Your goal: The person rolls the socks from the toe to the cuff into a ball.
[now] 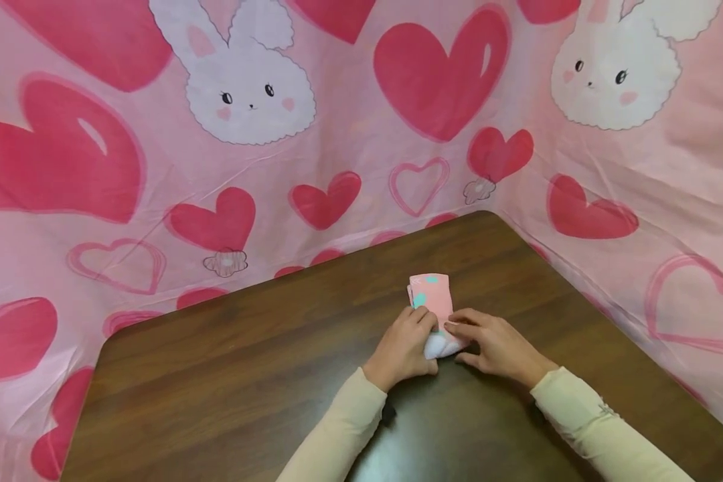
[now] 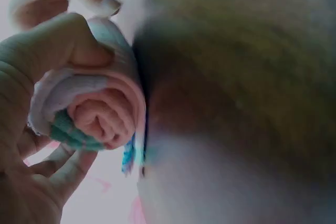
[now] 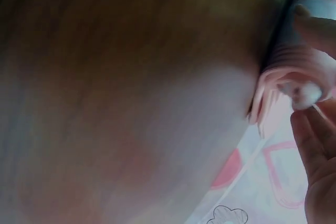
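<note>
A pink sock (image 1: 436,294) with teal spots and a white part lies on the table, its near end rolled up and its far end flat. My left hand (image 1: 405,345) grips the left end of the roll; in the left wrist view the thumb bends over the top and fingers curl along the far side of the spiral end (image 2: 102,119). At the right end, my right hand (image 1: 500,345) holds the roll between thumb and fingers. The right wrist view shows layered pink folds (image 3: 283,74) with a white bit tucked inside.
The dark wooden table (image 1: 229,361) has rounded corners. Pink cloth (image 1: 349,127) printed with hearts and rabbits hangs along its far and right sides. Cream sleeves (image 1: 343,422) cover both forearms.
</note>
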`<move>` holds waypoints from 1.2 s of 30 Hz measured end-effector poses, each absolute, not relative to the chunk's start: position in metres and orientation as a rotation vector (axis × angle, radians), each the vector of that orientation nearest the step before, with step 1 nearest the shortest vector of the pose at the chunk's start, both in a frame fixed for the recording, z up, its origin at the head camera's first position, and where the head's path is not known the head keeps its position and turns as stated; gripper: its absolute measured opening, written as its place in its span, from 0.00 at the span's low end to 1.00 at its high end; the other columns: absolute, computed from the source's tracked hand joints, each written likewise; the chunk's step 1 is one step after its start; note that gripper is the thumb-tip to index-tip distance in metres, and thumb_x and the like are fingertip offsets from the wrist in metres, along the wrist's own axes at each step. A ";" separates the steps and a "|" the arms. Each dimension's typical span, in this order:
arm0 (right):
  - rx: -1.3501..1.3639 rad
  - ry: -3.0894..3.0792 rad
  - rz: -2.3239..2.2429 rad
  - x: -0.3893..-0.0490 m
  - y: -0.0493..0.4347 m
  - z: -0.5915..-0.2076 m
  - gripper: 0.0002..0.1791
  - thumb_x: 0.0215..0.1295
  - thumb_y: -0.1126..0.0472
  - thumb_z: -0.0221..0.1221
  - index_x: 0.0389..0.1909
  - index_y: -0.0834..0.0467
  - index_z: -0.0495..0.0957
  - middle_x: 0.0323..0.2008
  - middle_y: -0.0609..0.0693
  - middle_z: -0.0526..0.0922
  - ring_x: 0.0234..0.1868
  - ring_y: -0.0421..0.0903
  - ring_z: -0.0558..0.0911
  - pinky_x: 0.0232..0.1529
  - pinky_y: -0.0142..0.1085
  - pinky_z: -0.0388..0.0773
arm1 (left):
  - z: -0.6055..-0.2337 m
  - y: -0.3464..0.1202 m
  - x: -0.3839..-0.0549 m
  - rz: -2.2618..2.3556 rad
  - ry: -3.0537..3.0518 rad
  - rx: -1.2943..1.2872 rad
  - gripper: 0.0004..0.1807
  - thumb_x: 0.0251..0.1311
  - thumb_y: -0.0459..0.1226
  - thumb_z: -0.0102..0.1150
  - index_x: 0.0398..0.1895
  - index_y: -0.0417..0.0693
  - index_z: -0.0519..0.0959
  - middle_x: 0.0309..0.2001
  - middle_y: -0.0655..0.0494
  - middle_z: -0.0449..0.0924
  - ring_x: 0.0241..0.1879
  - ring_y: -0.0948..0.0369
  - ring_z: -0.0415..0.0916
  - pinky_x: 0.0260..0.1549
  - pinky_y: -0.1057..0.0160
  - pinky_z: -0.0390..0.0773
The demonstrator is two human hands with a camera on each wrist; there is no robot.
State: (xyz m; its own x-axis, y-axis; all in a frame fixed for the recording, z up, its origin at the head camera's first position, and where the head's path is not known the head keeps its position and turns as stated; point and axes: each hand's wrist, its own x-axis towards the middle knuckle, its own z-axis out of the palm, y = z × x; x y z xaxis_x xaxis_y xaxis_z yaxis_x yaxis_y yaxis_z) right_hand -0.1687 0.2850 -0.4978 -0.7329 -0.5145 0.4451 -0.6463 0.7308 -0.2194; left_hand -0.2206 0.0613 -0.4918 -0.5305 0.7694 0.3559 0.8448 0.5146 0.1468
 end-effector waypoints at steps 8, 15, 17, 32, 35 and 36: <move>0.953 -2.512 0.517 -0.176 0.287 -0.502 0.27 0.39 0.65 0.80 0.45 0.59 0.83 0.43 0.46 0.76 0.33 0.38 0.74 0.32 0.32 0.77 | -0.491 0.056 -0.225 -0.606 -2.567 -1.387 0.36 0.29 0.45 0.86 0.43 0.50 0.74 0.43 0.60 0.72 0.43 0.61 0.70 0.42 0.70 0.74; 0.834 -2.522 0.678 -0.172 0.286 -0.505 0.23 0.34 0.68 0.77 0.37 0.59 0.81 0.41 0.45 0.78 0.35 0.39 0.78 0.34 0.35 0.80 | -0.493 0.056 -0.221 -0.594 -2.541 -1.398 0.35 0.28 0.40 0.85 0.44 0.49 0.75 0.43 0.60 0.73 0.44 0.62 0.71 0.42 0.69 0.75; 0.799 -2.531 0.747 -0.171 0.286 -0.506 0.23 0.34 0.69 0.76 0.36 0.58 0.81 0.40 0.44 0.79 0.37 0.39 0.79 0.36 0.36 0.81 | -0.492 0.055 -0.221 -0.685 -2.548 -1.384 0.34 0.28 0.40 0.85 0.43 0.48 0.77 0.42 0.59 0.76 0.42 0.62 0.72 0.42 0.70 0.75; 0.592 -2.500 1.470 -0.167 0.292 -0.506 0.19 0.51 0.70 0.75 0.46 0.61 0.85 0.39 0.49 0.83 0.38 0.43 0.83 0.37 0.33 0.83 | -0.487 0.048 -0.238 -1.563 -2.785 -1.073 0.25 0.40 0.38 0.84 0.45 0.48 0.86 0.37 0.63 0.83 0.34 0.68 0.76 0.35 0.69 0.77; 0.510 -2.459 1.707 -0.166 0.293 -0.506 0.19 0.56 0.71 0.72 0.49 0.66 0.82 0.42 0.58 0.83 0.41 0.46 0.85 0.39 0.34 0.83 | -0.487 0.047 -0.239 -1.801 -2.752 -0.973 0.23 0.42 0.30 0.80 0.45 0.46 0.84 0.36 0.61 0.82 0.34 0.64 0.78 0.36 0.67 0.78; 0.485 -2.440 1.771 -0.166 0.293 -0.506 0.19 0.56 0.72 0.71 0.50 0.68 0.80 0.43 0.60 0.83 0.42 0.47 0.85 0.40 0.35 0.83 | -0.487 0.046 -0.239 -1.850 -2.744 -0.947 0.22 0.43 0.29 0.79 0.45 0.45 0.84 0.35 0.60 0.82 0.34 0.63 0.78 0.36 0.66 0.78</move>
